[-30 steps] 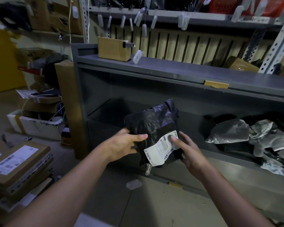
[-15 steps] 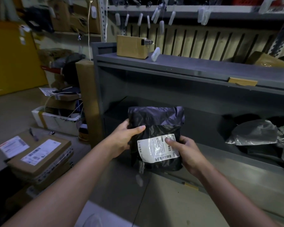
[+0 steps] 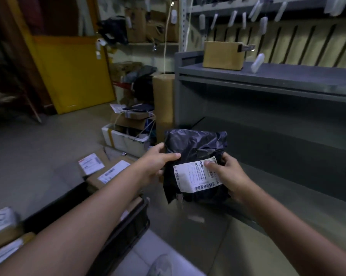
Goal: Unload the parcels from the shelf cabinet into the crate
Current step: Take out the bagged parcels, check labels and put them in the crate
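the parcel (image 3: 196, 156) was a black poly mailer, crinkled and faintly glossy, soft enough to sag at its lower corners. it hung in the air in front of the shelf cabinet (image 3: 277, 76), clear of the lower shelf, with its long axis near upright and its top leaning slightly away from the camera. a white printed label (image 3: 194, 177) with barcodes was stuck flat across its front.

both hands held it by the sides. the left hand (image 3: 155, 166) gripped the upper left edge, thumb laid across the front and the other fingers curled behind. the right hand (image 3: 231, 176) took the right edge, thumb pressed on the label's corner and fingers wrapped round the back, out of view.

the move ahead probably turned on one thing: the crate (image 3: 130, 224) lay down and to the left of the parcel, under the left forearm, so the left hand was the nearer one. a swing that way looked like enough, and the limp film would likely fold and settle on landing rather than bounce.

the crate was dark, hard-walled plastic. stiff, square-edged cardboard boxes (image 3: 108, 172) with labels sat at its far side, though whether they were inside it could not be told. the cabinet was grey painted metal, and a plain carton (image 3: 222, 55) sat on top.
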`<state>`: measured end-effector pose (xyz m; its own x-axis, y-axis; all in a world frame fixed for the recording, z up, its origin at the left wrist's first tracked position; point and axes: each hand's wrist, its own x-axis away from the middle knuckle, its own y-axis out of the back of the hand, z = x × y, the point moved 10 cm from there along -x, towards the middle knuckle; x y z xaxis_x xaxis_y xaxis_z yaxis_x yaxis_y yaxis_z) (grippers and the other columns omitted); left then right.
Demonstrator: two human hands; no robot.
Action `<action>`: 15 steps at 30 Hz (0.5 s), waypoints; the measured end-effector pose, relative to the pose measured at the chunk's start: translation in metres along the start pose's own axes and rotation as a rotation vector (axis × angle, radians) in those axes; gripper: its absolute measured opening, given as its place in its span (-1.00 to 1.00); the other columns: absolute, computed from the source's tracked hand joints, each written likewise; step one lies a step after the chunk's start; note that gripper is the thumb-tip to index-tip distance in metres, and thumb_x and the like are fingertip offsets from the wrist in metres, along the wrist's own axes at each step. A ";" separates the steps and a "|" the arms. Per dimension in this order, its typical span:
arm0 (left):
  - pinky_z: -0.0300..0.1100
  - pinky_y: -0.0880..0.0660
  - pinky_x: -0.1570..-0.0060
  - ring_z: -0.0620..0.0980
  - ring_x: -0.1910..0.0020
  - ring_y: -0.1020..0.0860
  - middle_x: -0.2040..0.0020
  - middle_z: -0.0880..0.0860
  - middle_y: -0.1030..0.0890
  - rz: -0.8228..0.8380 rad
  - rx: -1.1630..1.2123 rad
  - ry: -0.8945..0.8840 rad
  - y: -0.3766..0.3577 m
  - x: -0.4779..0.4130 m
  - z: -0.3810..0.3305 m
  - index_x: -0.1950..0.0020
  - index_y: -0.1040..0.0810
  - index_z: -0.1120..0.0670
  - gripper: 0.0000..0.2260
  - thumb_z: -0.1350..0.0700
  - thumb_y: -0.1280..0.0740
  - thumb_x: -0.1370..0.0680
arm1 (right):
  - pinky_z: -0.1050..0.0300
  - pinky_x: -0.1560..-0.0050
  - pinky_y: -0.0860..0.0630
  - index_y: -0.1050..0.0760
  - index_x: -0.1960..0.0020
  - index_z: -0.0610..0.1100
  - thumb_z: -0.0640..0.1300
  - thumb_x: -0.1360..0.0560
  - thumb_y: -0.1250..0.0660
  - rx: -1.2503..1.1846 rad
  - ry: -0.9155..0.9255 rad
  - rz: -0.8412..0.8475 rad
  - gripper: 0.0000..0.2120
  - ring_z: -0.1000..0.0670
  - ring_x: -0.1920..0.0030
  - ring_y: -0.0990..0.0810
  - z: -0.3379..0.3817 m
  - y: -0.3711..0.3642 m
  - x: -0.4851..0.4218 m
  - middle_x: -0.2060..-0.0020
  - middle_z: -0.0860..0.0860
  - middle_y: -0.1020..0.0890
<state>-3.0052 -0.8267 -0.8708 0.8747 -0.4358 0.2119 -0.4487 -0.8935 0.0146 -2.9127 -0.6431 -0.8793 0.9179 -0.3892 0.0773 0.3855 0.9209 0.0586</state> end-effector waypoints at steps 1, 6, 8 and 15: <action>-0.21 -0.57 0.30 -0.04 0.03 -0.66 -0.18 0.05 -0.65 -0.031 0.005 -0.009 0.016 0.001 -0.002 -0.36 -0.47 0.03 -0.56 0.21 -0.46 -0.51 | -0.16 -0.06 -0.64 -0.53 -0.08 -0.08 -0.22 -0.56 -0.39 0.010 0.008 0.024 -0.87 -0.12 0.04 -0.71 0.004 -0.015 -0.005 0.04 -0.11 -0.71; 0.06 -0.61 -0.06 0.04 -0.08 -0.65 -0.19 0.05 -0.63 -0.177 -0.011 -0.015 0.099 0.016 -0.004 -0.29 -0.50 0.06 -0.62 0.20 -0.47 -0.51 | 0.01 0.10 -0.65 -0.51 -0.06 -0.06 -0.24 -0.56 -0.38 0.036 0.058 0.151 -0.86 -0.05 0.10 -0.70 0.021 -0.098 -0.021 0.05 -0.07 -0.70; 0.07 -0.62 -0.04 0.03 -0.07 -0.65 -0.16 0.05 -0.64 -0.223 -0.012 -0.012 0.132 0.022 0.001 -0.23 -0.52 0.04 -0.67 0.19 -0.48 -0.50 | -0.02 0.06 -0.64 -0.51 -0.05 -0.04 -0.25 -0.56 -0.38 0.056 0.073 0.194 -0.86 -0.06 0.08 -0.70 0.023 -0.131 -0.026 0.04 -0.08 -0.70; 0.09 -0.63 0.01 0.03 0.08 -0.67 -0.02 0.01 -0.68 -0.410 0.012 0.015 0.250 0.053 0.030 -0.13 -0.58 0.04 -0.74 0.18 -0.50 -0.48 | -0.04 -0.02 -0.63 -0.47 -0.11 0.00 -0.21 -0.55 -0.40 0.121 0.057 0.337 -0.80 -0.06 0.02 -0.68 0.011 -0.257 -0.036 -0.01 -0.03 -0.67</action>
<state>-3.0655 -1.0763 -0.8851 0.9779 -0.0421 0.2049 -0.0615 -0.9941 0.0892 -3.0461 -0.8660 -0.8867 0.9966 -0.0594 0.0567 0.0499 0.9864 0.1569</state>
